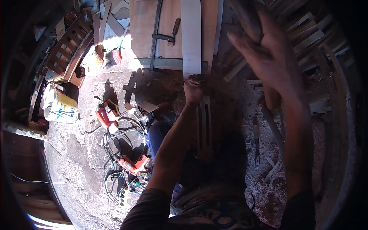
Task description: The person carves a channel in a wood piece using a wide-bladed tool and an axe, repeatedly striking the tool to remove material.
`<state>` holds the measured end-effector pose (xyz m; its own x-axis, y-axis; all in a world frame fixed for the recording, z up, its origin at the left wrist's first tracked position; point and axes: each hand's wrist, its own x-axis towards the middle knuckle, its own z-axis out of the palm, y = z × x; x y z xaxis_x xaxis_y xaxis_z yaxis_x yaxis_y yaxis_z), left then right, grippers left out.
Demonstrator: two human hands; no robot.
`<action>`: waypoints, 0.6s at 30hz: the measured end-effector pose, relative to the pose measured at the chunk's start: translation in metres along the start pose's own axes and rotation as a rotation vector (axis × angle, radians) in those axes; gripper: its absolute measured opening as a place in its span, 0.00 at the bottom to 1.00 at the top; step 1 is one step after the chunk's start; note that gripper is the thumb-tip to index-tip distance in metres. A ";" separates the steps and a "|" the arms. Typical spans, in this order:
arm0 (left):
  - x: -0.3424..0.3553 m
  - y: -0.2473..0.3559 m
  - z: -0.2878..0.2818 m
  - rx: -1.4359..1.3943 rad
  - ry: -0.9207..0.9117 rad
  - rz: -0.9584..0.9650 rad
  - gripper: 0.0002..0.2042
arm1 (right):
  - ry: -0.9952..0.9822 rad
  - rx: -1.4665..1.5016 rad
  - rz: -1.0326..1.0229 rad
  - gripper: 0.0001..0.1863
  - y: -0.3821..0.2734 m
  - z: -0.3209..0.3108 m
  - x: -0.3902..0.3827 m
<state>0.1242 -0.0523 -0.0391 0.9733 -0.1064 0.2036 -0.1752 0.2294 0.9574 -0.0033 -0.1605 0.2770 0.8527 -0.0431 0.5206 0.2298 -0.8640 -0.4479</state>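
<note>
My left hand [193, 92] is closed around something upright, of which only a dark round end [196, 78] shows; its kind is hidden by my fist. It is at the near end of a long pale board [191, 38]. Below that hand, a narrow slotted wooden piece [207, 122] stretches toward my lap. Raised at the upper right, my right hand [272, 61] grips a thick, dark, rounded wooden tool [247, 19], slightly blurred. A brown wooden part [271, 96] shows beneath this hand; I cannot tell whether it belongs to the tool.
A bar clamp [165, 37] lies over a wooden panel [142, 23] ahead. On the left floor are a red drill [133, 165], another red power tool [107, 117], tangled cables and a white bucket [59, 105]. A chisel-like tool [256, 142] lies among shavings; scrap wood [306, 34] is piled right.
</note>
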 end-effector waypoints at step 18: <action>-0.004 -0.001 0.019 0.054 -0.090 -0.120 0.03 | 0.100 0.061 -0.041 0.22 0.034 0.010 0.025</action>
<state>0.1181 -0.0702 -0.0374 0.9709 -0.2165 0.1022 -0.0687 0.1573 0.9852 0.0307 -0.1857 0.2679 0.7917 -0.0603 0.6079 0.2948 -0.8339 -0.4667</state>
